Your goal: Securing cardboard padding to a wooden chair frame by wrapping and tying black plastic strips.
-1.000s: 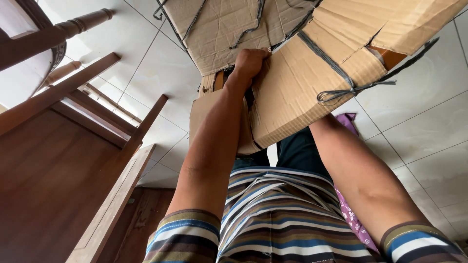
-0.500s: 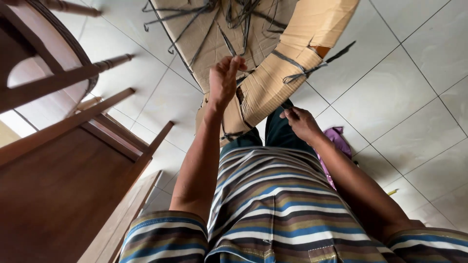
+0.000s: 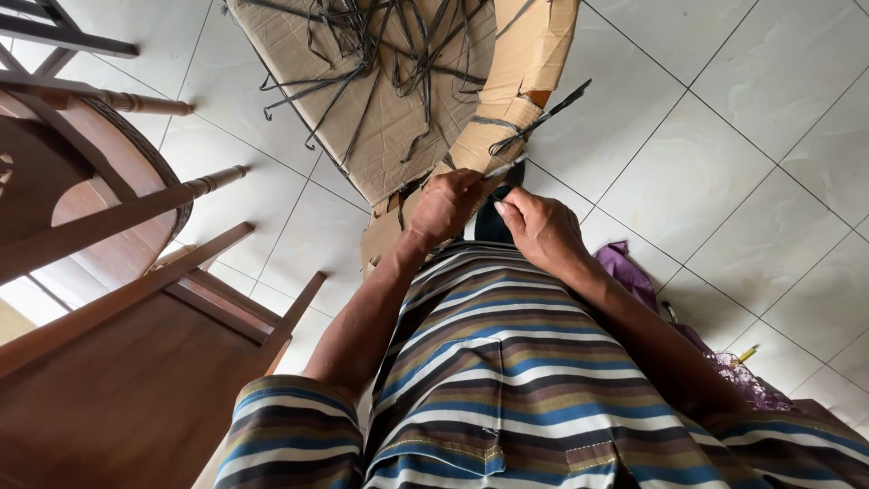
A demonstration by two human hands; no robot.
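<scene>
My left hand [image 3: 444, 204] is closed in a fist around the near end of a thin dark strip [image 3: 543, 113] that runs up along a folded cardboard piece [image 3: 520, 72]. My right hand [image 3: 540, 228] sits right beside it, fingers curled and pinching at the same strip close to my left thumb. Both hands are in front of my striped shirt [image 3: 489, 362]. Beyond them a flat cardboard sheet [image 3: 362, 136] lies on the floor with several loose dark strips [image 3: 389, 45] scattered over it.
Wooden chairs [image 3: 118, 299] with turned legs crowd the left side. A purple cloth [image 3: 634, 272] lies on the pale floor tiles [image 3: 724, 136] at my right, with a small yellow object [image 3: 748, 353] near it.
The folded cardboard has dropped from close overhead to lower and farther off. My left hand has pulled back toward my body, and my right hand has come in beside it on the strip.
</scene>
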